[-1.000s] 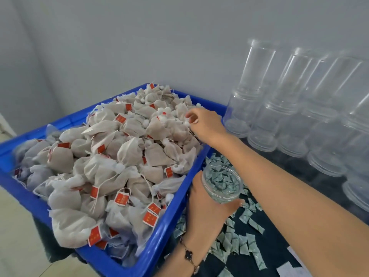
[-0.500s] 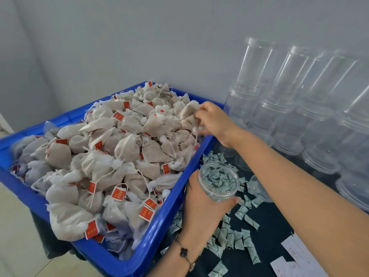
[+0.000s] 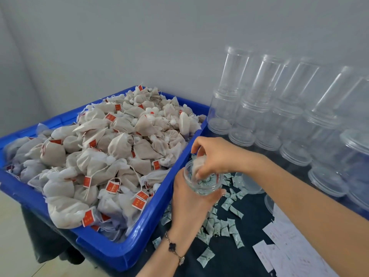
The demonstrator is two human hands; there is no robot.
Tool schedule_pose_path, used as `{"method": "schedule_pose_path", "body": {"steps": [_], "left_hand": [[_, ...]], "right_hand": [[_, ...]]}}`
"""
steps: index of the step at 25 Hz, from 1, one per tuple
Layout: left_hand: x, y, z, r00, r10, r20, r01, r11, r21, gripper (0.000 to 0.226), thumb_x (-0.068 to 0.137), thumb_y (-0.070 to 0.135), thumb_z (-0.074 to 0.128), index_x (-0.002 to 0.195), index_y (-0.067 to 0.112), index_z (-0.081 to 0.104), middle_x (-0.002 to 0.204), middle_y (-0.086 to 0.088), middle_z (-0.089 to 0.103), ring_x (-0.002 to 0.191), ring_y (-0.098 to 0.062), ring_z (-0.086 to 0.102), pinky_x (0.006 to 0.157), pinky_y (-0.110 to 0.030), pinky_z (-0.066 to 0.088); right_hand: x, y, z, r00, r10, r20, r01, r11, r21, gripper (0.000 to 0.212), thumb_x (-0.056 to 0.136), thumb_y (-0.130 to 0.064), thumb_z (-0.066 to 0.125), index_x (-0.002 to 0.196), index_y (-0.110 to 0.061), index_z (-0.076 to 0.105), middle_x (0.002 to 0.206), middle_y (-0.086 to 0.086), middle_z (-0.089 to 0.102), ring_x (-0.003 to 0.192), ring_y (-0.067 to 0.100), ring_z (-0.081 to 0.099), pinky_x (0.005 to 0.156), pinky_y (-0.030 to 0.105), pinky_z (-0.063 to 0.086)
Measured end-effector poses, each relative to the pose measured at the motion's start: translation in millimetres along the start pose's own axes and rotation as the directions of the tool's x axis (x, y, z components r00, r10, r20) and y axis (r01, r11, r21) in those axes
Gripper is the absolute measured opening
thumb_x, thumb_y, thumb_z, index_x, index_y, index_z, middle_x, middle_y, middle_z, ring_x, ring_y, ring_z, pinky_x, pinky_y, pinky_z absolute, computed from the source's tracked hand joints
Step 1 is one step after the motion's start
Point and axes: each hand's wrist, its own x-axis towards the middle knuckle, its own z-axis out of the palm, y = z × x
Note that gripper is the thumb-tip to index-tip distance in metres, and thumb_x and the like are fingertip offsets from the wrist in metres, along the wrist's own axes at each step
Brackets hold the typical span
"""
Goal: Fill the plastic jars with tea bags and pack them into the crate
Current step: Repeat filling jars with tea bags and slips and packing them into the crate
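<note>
A blue crate (image 3: 151, 222) on the left is heaped with beige tea bags (image 3: 119, 144) carrying red tags. Beside its right wall my left hand (image 3: 189, 198) grips a clear plastic jar (image 3: 205, 184), mouth up. My right hand (image 3: 215, 154) is over the jar's mouth and pinches one tea bag (image 3: 196, 163), which hangs partly inside the jar. The jar's lower part is hidden behind my left palm.
Stacks of empty clear jars (image 3: 265, 108) fill the back right against the wall. Several small green-white sachets (image 3: 223, 226) lie scattered on the dark tabletop (image 3: 235, 258). White paper slips (image 3: 283, 248) lie at the front right. A loose clear lid (image 3: 251, 182) rests behind my right wrist.
My right hand lifted a tea bag off the heap in the crate and carried it right and down to the jar's mouth. My left hand kept holding the jar.
</note>
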Motion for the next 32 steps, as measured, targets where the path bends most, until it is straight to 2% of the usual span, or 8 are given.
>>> {"method": "schedule_pose_path", "body": {"steps": [5,8,12,16,23,25,29,32], "left_hand": [[-6,-9,-4,0.996,-0.083,0.009,0.084,0.994,-0.071,0.080,0.048,0.036,0.092,0.110,0.038,0.042,0.106,0.024,0.054,0.099,0.009,0.053,0.080,-0.006,0.042],[-8,-15,-5,0.996,-0.092,0.020,0.093,0.992,-0.080,0.076,0.047,0.035,0.091,0.103,0.045,0.041,0.100,0.034,0.055,0.096,0.025,0.047,0.074,0.003,0.040],[-10,-24,-8,0.996,-0.081,0.030,0.081,0.996,-0.022,0.085,0.060,0.028,0.077,0.135,0.030,0.037,0.125,0.009,0.055,0.112,-0.007,0.055,0.080,-0.008,0.041],[-6,-17,-6,0.994,-0.109,0.032,0.111,0.990,-0.091,0.081,0.051,0.037,0.076,0.125,0.040,0.045,0.115,0.014,0.061,0.104,-0.003,0.059,0.081,-0.011,0.046],[-6,-6,-5,0.988,-0.150,0.024,0.151,0.986,-0.074,0.088,0.047,0.035,0.093,0.114,0.041,0.036,0.104,0.032,0.045,0.092,0.018,0.046,0.080,-0.002,0.034],[-5,-5,-6,0.990,-0.137,0.027,0.139,0.986,-0.095,0.084,0.048,0.034,0.093,0.111,0.038,0.039,0.104,0.032,0.048,0.090,0.023,0.043,0.073,0.000,0.033],[-6,-3,-6,0.991,-0.133,0.012,0.133,0.988,-0.074,0.084,0.049,0.035,0.093,0.116,0.032,0.042,0.112,0.021,0.053,0.101,0.003,0.053,0.091,-0.022,0.046],[-6,-5,-3,0.988,-0.151,0.029,0.153,0.983,-0.102,0.083,0.050,0.030,0.093,0.113,0.036,0.040,0.100,0.028,0.052,0.093,0.007,0.057,0.084,-0.015,0.048]], "right_hand": [[30,-28,-7,0.951,-0.128,-0.283,0.109,0.991,-0.082,0.013,0.088,-0.018,0.061,0.100,-0.016,0.066,0.100,-0.001,0.067,0.088,0.011,0.062,0.076,0.024,0.048],[70,-49,14,0.923,-0.120,-0.366,0.104,0.993,-0.062,0.019,0.094,-0.014,0.051,0.089,-0.007,0.068,0.088,0.005,0.069,0.080,0.018,0.064,0.076,0.032,0.053],[111,-60,48,0.922,-0.049,-0.383,0.044,0.999,-0.021,0.023,0.091,-0.036,0.056,0.086,-0.013,0.055,0.082,0.001,0.058,0.078,0.019,0.056,0.072,0.035,0.049],[122,-46,51,0.909,-0.030,-0.417,-0.022,0.993,-0.120,0.015,0.096,-0.021,0.051,0.103,-0.010,0.058,0.106,0.007,0.061,0.089,0.021,0.056,0.071,0.031,0.043],[56,-11,5,0.828,0.091,-0.554,0.069,0.963,0.261,0.012,0.080,-0.022,0.063,0.085,-0.019,0.053,0.073,-0.008,0.053,0.063,0.005,0.048,0.052,0.019,0.037],[32,-4,-9,0.857,0.062,-0.511,0.087,0.961,0.262,0.012,0.081,-0.020,0.063,0.088,-0.023,0.054,0.077,-0.008,0.056,0.065,0.003,0.052,0.052,0.015,0.039],[-1,-4,-11,0.999,-0.047,-0.021,0.048,0.998,0.047,0.017,0.078,-0.022,0.070,0.089,-0.026,0.059,0.086,-0.011,0.060,0.067,-0.003,0.059,0.054,0.011,0.046],[14,-13,-3,0.981,-0.122,-0.150,0.124,0.992,0.008,0.017,0.085,-0.019,0.064,0.103,-0.020,0.064,0.096,-0.007,0.064,0.080,0.000,0.058,0.065,0.013,0.043]]}}
